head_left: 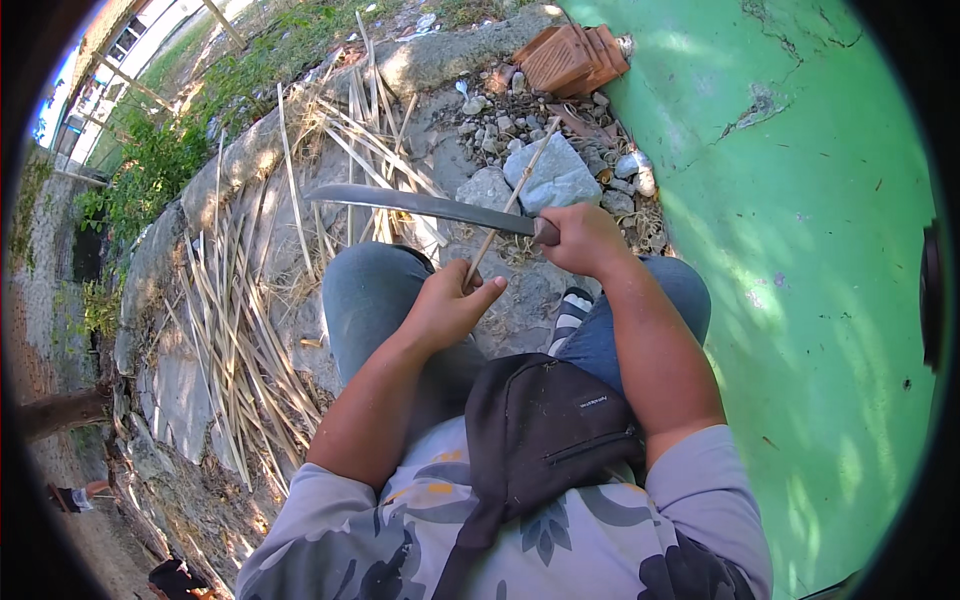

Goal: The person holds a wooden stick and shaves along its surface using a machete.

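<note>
1. Largest in my feed is the green floor [800, 250], cracked and dappled with light, filling the right side.
2. Next I have the heap of pale strips [235, 350], lying loose on the rough ground to the left, beyond the left knee [365, 290].
3. A black bag [550, 420] rests over the lap; I'd keep it clear of the blade's path.
4. Ahead, among rubble, sit a stack of orange bricks [570, 62] and a big pale stone [555, 172].
5. The long knife [410, 202] lies across the view between the knees, tip pointing left. (From up here I can't tell which edge is the sharp one.)
6. The thin stick [541, 150] slants up from the left hand, passing behind the blade, its far end in front of the stone; whether it touches the stone, I can't tell.
7. The right hand [588, 238] is closed around the handle. I'd want short, controlled strokes from it, with the blade at a shallow angle.
8. The left hand [450, 300] pinches the stick's near end between thumb and fingers, just below the blade. To my mind the stick needs steadying there, and every stroke should run away from those fingers and both knees.
</note>
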